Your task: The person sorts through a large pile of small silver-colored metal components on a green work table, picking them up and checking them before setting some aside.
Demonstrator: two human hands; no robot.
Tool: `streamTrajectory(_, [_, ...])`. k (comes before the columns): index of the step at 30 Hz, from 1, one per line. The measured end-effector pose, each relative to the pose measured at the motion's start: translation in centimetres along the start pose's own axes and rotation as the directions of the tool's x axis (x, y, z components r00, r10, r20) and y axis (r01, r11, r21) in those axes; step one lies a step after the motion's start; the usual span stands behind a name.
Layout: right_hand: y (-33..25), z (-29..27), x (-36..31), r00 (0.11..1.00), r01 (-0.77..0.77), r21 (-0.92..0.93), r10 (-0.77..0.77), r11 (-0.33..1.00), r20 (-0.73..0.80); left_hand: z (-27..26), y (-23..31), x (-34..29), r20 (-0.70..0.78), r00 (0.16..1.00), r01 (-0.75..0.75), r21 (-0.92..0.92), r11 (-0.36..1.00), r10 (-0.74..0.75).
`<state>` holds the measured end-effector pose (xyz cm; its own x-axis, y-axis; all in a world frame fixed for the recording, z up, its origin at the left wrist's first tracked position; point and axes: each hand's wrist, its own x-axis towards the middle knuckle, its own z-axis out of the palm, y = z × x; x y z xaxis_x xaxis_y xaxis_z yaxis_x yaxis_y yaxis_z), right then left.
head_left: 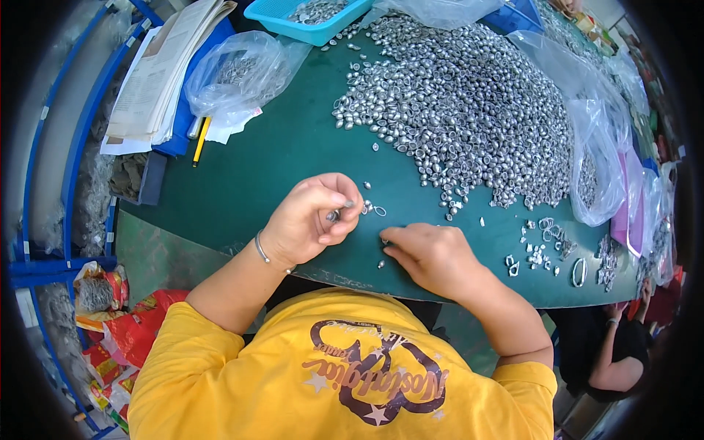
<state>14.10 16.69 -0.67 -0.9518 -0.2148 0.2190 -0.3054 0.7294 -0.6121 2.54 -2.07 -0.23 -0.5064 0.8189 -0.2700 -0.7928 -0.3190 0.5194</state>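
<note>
My left hand (315,218), with a silver bracelet (262,247) at its wrist, is raised just over the green table. Its fingers are curled around a few small silver metal pieces (334,216). To the right, my right hand (431,255) rests low at the tabletop, thumb and forefinger pinched on a tiny silver metal piece (385,241) that the fingers partly hide. Between the hands lie a thin oval ring (379,211) and a few loose bits. Beyond them spreads a big heap of small silver oval metal pieces (469,103), many of them hollow.
At the far left are stacked papers (158,81), a yellow pen (200,143) and a clear bag of metal parts (242,70). A turquoise basket (312,31) stands at the back. Small sorted parts (539,257) lie at right, near plastic bags (598,161). Another person (616,359) sits at right.
</note>
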Motion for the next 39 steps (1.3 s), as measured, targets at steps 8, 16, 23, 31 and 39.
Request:
streamTrajectory(8, [2.2,-2.4,0.8,0.825,-0.523,0.808,0.399,0.272,0.4,0.9,-3.0,-2.2,0.371,0.881,-0.364,0.928,-0.08,0.292])
streamTrajectory(16, [0.1,1.2,4.6,0.997,-0.076,-0.166,0.071,0.983,-0.04,0.1,-4.7,-2.4,0.443,0.834,-0.396,0.896,-0.201,0.33])
streamTrajectory(23, [1.4,-1.8,5.0,0.841,-0.476,0.831,0.427,0.288,0.334,-1.9,-0.1,-3.4,-0.132,0.981,-0.116,0.208,0.971,0.146])
streamTrajectory(31, [0.2,1.8,5.4,0.997,-0.075,-0.125,0.071,0.989,-0.036,-1.1,-2.0,-1.5,0.334,0.762,-0.146,0.923,-0.355,0.555])
streamTrajectory(39, [2.2,-1.6,5.7,0.857,-0.416,0.885,0.414,0.209,0.305,-1.6,-1.1,-1.4,0.301,0.776,-0.2,0.951,-0.237,0.554])
